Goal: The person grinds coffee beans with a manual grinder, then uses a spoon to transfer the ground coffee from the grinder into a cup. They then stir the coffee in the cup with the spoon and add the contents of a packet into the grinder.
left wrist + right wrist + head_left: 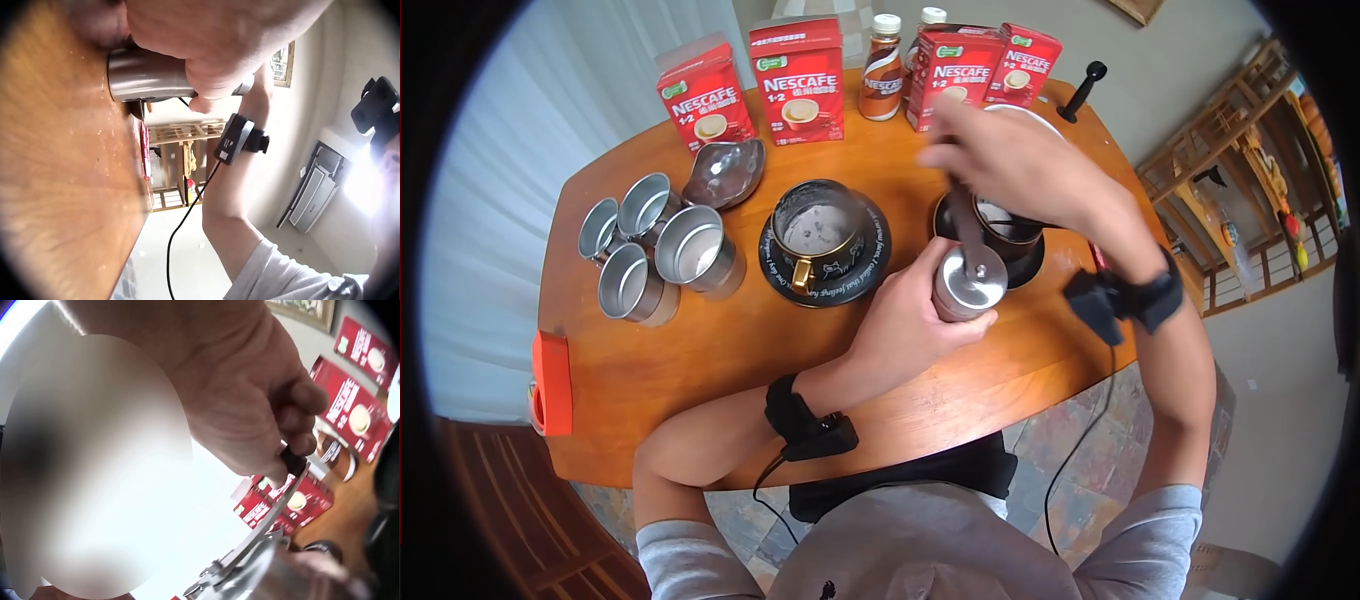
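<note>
My left hand [905, 312] grips the steel body of a hand coffee grinder [972, 284], which stands upright near the middle of the table. In the left wrist view the lower end of the grinder [147, 76] is close to the tabletop. My right hand [1030, 165] reaches over it and holds the dark knob [295, 461] of the crank arm [965, 225], fingers curled round it. Just behind the grinder, a dark cup [1012, 232] on a saucer is partly covered by the right forearm. Left of it, a black cup [803, 272] with a gold handle sits on a lettered black saucer [870, 272].
Several steel cups [695, 245] and a dark wavy dish [725, 175] are at left. Red Nescafe boxes [798, 85] and coffee bottles [882, 75] line the back. A black-handled tool [1084, 92] lies far right; an orange-red object [552, 385] sits at the left edge.
</note>
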Available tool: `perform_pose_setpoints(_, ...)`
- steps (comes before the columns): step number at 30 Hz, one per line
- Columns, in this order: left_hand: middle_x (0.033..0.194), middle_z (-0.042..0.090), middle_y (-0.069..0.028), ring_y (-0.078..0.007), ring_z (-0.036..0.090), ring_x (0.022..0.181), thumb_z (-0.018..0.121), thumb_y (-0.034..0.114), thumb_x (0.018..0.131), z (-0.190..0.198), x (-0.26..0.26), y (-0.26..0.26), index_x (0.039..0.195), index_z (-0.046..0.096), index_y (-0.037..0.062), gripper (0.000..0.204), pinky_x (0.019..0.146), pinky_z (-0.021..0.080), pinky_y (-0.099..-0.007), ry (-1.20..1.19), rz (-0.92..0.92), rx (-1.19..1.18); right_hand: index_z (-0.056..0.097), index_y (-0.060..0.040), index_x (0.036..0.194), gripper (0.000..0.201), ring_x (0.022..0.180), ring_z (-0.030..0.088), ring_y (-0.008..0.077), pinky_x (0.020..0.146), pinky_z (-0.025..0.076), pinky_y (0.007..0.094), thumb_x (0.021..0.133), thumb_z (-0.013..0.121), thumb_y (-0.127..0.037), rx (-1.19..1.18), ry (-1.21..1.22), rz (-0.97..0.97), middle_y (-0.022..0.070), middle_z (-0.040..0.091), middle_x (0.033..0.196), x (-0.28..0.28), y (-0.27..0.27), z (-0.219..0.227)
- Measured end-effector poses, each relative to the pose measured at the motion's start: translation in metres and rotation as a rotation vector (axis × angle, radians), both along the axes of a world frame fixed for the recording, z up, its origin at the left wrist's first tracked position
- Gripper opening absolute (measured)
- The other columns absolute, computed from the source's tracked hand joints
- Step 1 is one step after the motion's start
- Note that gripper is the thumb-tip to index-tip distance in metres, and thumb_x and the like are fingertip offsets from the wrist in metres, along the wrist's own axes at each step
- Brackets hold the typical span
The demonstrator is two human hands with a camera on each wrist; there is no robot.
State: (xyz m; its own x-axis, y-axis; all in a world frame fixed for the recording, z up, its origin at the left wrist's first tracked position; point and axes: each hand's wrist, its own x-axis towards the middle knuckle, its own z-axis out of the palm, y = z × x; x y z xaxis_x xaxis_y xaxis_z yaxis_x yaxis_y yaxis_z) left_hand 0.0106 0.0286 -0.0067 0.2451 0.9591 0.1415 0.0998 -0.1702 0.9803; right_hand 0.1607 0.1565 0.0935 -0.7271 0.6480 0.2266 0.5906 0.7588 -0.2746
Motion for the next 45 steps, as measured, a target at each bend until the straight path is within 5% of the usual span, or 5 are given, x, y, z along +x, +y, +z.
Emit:
perform_pose_setpoints(8, 0.104, 0.069, -0.0062, -0.0118, 0.065, 0.098, 0.088, 0.014, 0.084, -0.004, 0.001, 0.001, 0.119, 0.06, 0.0041, 0.046, 0.089, 0.053, -0.0318, -0.025, 0.008, 0.035, 0.057, -0.0074, 0.105, 0.018, 0.071, 0.069, 0.0378, 0.063, 0.051, 0.0454, 0.098, 0.071, -0.016, -0.365, -0.393, -0.276, 0.0138, 0.068, 0.078, 0.086, -0.126, 0.06)
perform_pose_setpoints(13, 0.103, 0.074, -0.0151, -0.0319, 0.075, 0.095, 0.084, 0.015, 0.081, -0.01, 0.002, 0.001, 0.122, 0.056, 0.004, 0.051, 0.084, 0.056, -0.0403, 0.025, 0.037, 0.108, 0.057, -0.0062, 0.107, 0.02, 0.074, 0.071, 0.028, 0.059, 0.056, 0.0401, 0.092, 0.068, -0.013, -0.155, -0.311, 0.218, 0.009, 0.064, 0.082, 0.033, -0.18, 0.045)
perform_pose_setpoints(20, 0.103, 0.069, -0.007, -0.0192, 0.068, 0.094, 0.087, 0.019, 0.083, -0.005, 0.0, -0.001, 0.126, 0.053, 0.0044, 0.057, 0.084, 0.054, -0.0358, -0.067, -0.022, 0.218, 0.052, 0.0011, 0.105, 0.043, 0.076, 0.071, 0.0409, 0.065, 0.056, 0.0485, 0.095, 0.073, -0.035, 0.082, -0.012, 0.46, 0.0152, 0.071, 0.081, -0.06, -0.091, 0.005)
perform_pose_setpoints(33, 0.107, 0.07, -0.0066, -0.0123, 0.066, 0.101, 0.088, 0.014, 0.084, -0.004, 0.001, 0.001, 0.121, 0.06, 0.0045, 0.048, 0.092, 0.053, -0.0325, -0.017, 0.008, 0.006, 0.06, -0.005, 0.103, 0.021, 0.066, 0.064, 0.031, 0.062, 0.049, 0.0393, 0.098, 0.075, -0.019, -0.331, -0.145, -0.299, 0.0116, 0.062, 0.073, 0.096, -0.124, 0.041)
perform_pose_setpoints(45, 0.093, 0.069, -0.0056, -0.0136, 0.064, 0.082, 0.084, 0.021, 0.088, -0.019, 0.005, -0.001, 0.117, 0.056, 0.0023, 0.044, 0.077, 0.054, -0.0338, -0.017, -0.014, 0.232, 0.057, -0.0052, 0.106, 0.024, 0.076, 0.069, 0.039, 0.07, 0.055, 0.0516, 0.095, 0.07, -0.022, -0.014, -0.087, 0.425, 0.0127, 0.071, 0.082, -0.051, -0.109, 0.006)
